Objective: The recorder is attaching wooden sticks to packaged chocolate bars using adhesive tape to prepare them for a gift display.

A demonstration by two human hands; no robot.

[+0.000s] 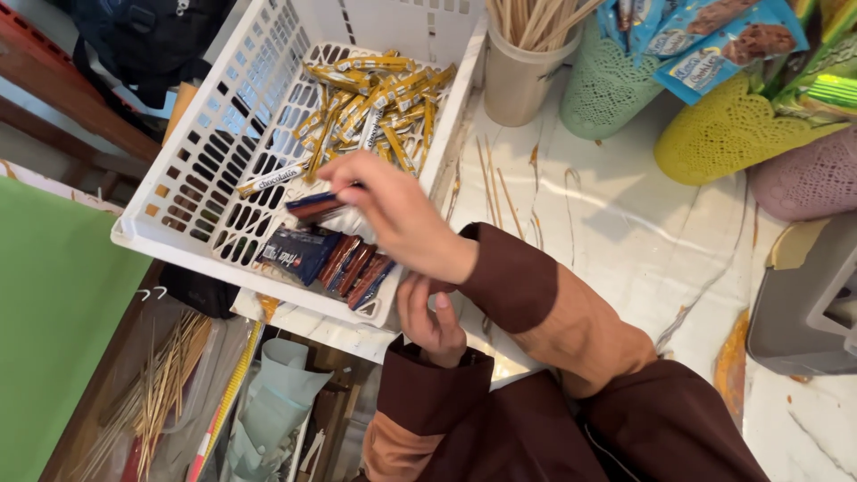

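Note:
My right hand (402, 214) reaches left into a white plastic basket (178, 192) and pinches a dark blue and red wrapped bar (312, 206) at its fingertips. Just below it in the basket lie several brown wrapped bars (353, 268) and a dark blue packet (295, 253). A heap of thin yellow wrapped sticks (375, 98) fills the far end. My left hand (431, 321) sits under my right forearm by the basket's near corner, fingers curled. Whether it grips anything is hidden.
On the marble counter (625, 232) stand a beige cup of wooden sticks (522, 76), green (603, 89), yellow (723, 134) and pink (808, 178) lace baskets with blue biscuit packs (723, 45), and a grey device (808, 303). A green board (54, 312) and bagged skewers (161, 393) lie lower left.

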